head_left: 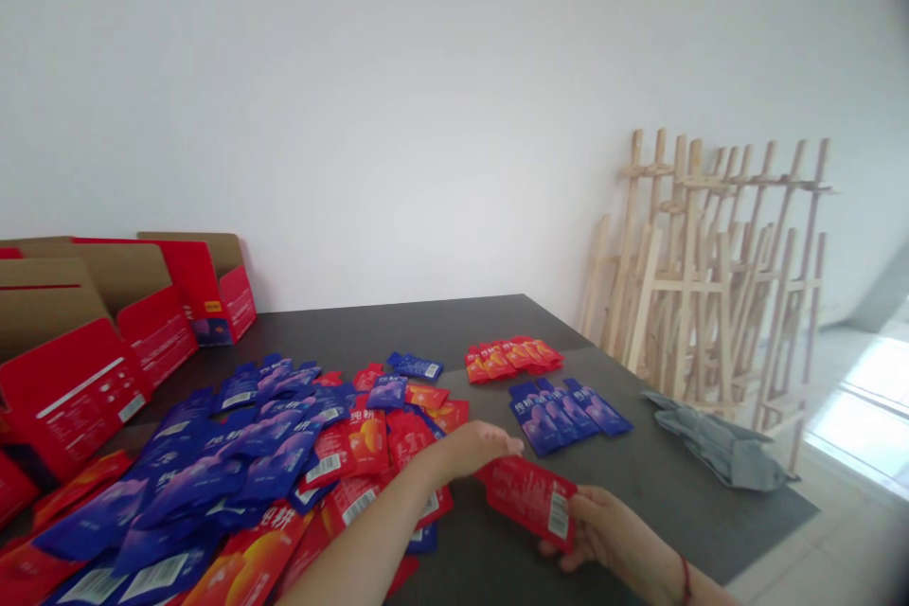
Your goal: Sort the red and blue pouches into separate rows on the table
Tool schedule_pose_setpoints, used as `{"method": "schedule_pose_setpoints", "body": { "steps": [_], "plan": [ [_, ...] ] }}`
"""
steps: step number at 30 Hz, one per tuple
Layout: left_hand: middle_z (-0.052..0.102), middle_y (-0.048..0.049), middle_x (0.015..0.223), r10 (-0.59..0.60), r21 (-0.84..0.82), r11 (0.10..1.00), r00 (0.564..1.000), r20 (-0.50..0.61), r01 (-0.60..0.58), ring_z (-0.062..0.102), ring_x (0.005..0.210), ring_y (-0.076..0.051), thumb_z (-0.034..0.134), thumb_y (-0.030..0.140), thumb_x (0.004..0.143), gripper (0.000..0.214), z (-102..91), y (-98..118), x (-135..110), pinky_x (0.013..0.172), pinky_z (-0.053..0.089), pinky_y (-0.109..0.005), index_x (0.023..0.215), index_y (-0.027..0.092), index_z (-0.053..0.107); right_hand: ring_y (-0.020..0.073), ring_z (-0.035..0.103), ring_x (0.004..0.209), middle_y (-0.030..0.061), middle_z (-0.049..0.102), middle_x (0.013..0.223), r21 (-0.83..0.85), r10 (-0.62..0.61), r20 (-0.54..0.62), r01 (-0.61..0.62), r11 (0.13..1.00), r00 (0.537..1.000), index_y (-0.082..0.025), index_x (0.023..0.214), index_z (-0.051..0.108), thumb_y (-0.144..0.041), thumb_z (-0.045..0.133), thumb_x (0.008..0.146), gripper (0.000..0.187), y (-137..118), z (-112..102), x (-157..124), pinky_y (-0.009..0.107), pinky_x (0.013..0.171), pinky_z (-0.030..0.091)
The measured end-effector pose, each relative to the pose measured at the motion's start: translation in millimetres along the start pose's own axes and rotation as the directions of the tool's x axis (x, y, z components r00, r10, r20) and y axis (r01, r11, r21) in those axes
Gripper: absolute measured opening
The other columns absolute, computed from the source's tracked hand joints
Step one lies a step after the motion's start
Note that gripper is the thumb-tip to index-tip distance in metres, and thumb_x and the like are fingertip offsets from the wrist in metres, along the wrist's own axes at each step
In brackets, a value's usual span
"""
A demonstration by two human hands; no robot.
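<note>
A red pouch [529,500] with a white barcode is held over the dark table, its barcode side facing up. My right hand [600,528] is closed on its right end, thumb on top and fingers beneath. At the other end, my left hand [477,450] is closed at the pouch's corner, with its fingers partly hidden. Beyond my hands lie a row of overlapping red pouches [512,359] and a row of overlapping blue pouches [568,415]. To the left spreads a loose heap of blue pouches [241,454] and red pouches [365,443].
Open red cardboard boxes [75,388] stand along the table's left side. A crumpled grey plastic bag [717,443] lies by the right edge of the table [398,327]. Wooden easels [688,275] lean together beyond that edge, before a white wall [426,114].
</note>
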State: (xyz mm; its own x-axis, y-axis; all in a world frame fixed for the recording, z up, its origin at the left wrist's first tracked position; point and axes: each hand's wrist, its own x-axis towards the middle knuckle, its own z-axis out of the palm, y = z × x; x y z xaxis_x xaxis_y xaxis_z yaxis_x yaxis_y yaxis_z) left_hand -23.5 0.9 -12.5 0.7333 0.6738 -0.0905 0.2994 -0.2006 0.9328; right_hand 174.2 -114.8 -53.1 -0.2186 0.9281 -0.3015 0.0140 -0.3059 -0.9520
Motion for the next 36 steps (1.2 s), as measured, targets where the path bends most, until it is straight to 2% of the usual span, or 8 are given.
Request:
{"method": "schedule_pose_setpoints", "body": {
  "steps": [4, 8, 11, 17, 23, 26, 31, 36],
  "plan": [
    [0.068, 0.0007, 0.069, -0.123, 0.338, 0.938, 0.985, 0.123, 0.075, 0.060, 0.061, -0.016, 0.062, 0.029, 0.068, 0.022, 1.1, 16, -11, 0.055, 0.042, -0.022, 0.085, 0.017, 0.071, 0.0242, 0.070, 0.075, 0.0089, 0.073, 0.079, 0.025, -0.076, 0.016, 0.076, 0.997, 0.997, -0.017, 0.089, 0.068, -0.048, 0.064, 0.072, 0.035, 2, 0, 7, 0.031, 0.065, 0.055],
    [0.069, -0.0018, 0.069, -0.020, 0.545, 0.839, 0.999, 0.048, -0.009, 0.062, 0.066, -0.017, 0.052, 0.018, 0.073, 0.021, 12.3, 33, -26, 0.060, 0.044, -0.023, 0.079, 0.017, 0.072, 0.0279, 0.068, 0.090, 0.0097, 0.073, 0.099, -0.193, -0.247, 0.036, 0.249, 0.949, 0.968, -0.017, 0.106, 0.069, -0.044, 0.064, 0.078, 0.039, -7, -1, 6, 0.040, 0.085, 0.052],
    [0.073, -0.0056, 0.090, 0.109, 0.680, 0.727, 0.994, 0.022, -0.095, 0.065, 0.085, -0.019, 0.044, 0.012, 0.079, 0.032, 31.0, 32, -47, 0.076, 0.047, -0.026, 0.093, 0.018, 0.072, 0.0258, 0.062, 0.108, 0.0096, 0.068, 0.117, -0.465, -0.397, 0.145, 0.417, 0.781, 0.906, -0.021, 0.116, 0.067, -0.039, 0.053, 0.090, 0.035, -17, -7, -3, 0.040, 0.098, 0.045],
    [0.050, -0.0154, 0.138, 0.267, 0.900, 0.395, 0.960, 0.081, -0.185, 0.049, 0.124, -0.025, 0.045, 0.022, 0.087, 0.050, 76.1, -28, -93, 0.100, 0.042, -0.033, 0.135, 0.010, 0.046, 0.0213, 0.039, 0.134, 0.0073, 0.047, 0.143, -0.707, -0.310, 0.553, 0.632, 0.317, 0.773, -0.028, 0.140, 0.044, -0.017, 0.038, 0.094, 0.048, -29, -19, -21, 0.045, 0.114, 0.024],
    [0.056, -0.0124, 0.133, 0.495, 0.974, 0.067, 0.855, 0.155, -0.215, 0.051, 0.123, -0.020, 0.038, 0.019, 0.094, 0.046, 85.9, -64, -107, 0.100, 0.040, -0.029, 0.139, 0.010, 0.040, 0.0267, 0.020, 0.142, 0.0107, 0.023, 0.155, -0.754, -0.207, 0.560, 0.597, 0.275, 0.802, -0.022, 0.150, 0.017, -0.033, 0.056, 0.088, 0.075, -24, -23, -38, 0.049, 0.116, 0.015],
    [0.059, -0.0152, 0.128, 0.429, 0.963, 0.074, 0.880, 0.204, -0.259, 0.054, 0.120, -0.024, 0.040, 0.031, 0.096, 0.044, 81.2, -49, -108, 0.100, 0.040, -0.033, 0.131, 0.007, 0.051, 0.0270, 0.018, 0.142, 0.0107, 0.019, 0.156, -0.767, -0.172, 0.543, 0.569, 0.297, 0.822, -0.022, 0.150, 0.015, -0.044, 0.055, 0.089, 0.076, -21, -28, -43, 0.048, 0.117, 0.014],
    [0.063, -0.0155, 0.122, 0.239, 0.903, 0.399, 0.969, 0.064, -0.158, 0.058, 0.113, -0.026, 0.046, 0.044, 0.092, 0.049, 78.5, -18, -97, 0.105, 0.036, -0.041, 0.125, 0.011, 0.057, 0.0267, 0.021, 0.141, 0.0091, 0.022, 0.155, -0.796, -0.166, 0.475, 0.503, 0.336, 0.864, -0.024, 0.149, 0.019, -0.042, 0.048, 0.093, 0.066, -16, -36, -45, 0.046, 0.116, 0.019],
    [0.029, -0.0226, 0.149, 0.207, 0.844, 0.518, 0.978, 0.036, -0.141, 0.029, 0.137, -0.035, 0.045, 0.057, 0.087, 0.078, 93.2, -18, -76, 0.110, 0.030, -0.045, 0.143, 0.004, 0.033, 0.0282, 0.019, 0.141, 0.0114, 0.021, 0.154, -0.811, -0.136, 0.466, 0.484, 0.328, 0.874, -0.021, 0.149, 0.020, -0.043, 0.052, 0.091, 0.070, -15, -32, -44, 0.048, 0.116, 0.016]
  ]
}}
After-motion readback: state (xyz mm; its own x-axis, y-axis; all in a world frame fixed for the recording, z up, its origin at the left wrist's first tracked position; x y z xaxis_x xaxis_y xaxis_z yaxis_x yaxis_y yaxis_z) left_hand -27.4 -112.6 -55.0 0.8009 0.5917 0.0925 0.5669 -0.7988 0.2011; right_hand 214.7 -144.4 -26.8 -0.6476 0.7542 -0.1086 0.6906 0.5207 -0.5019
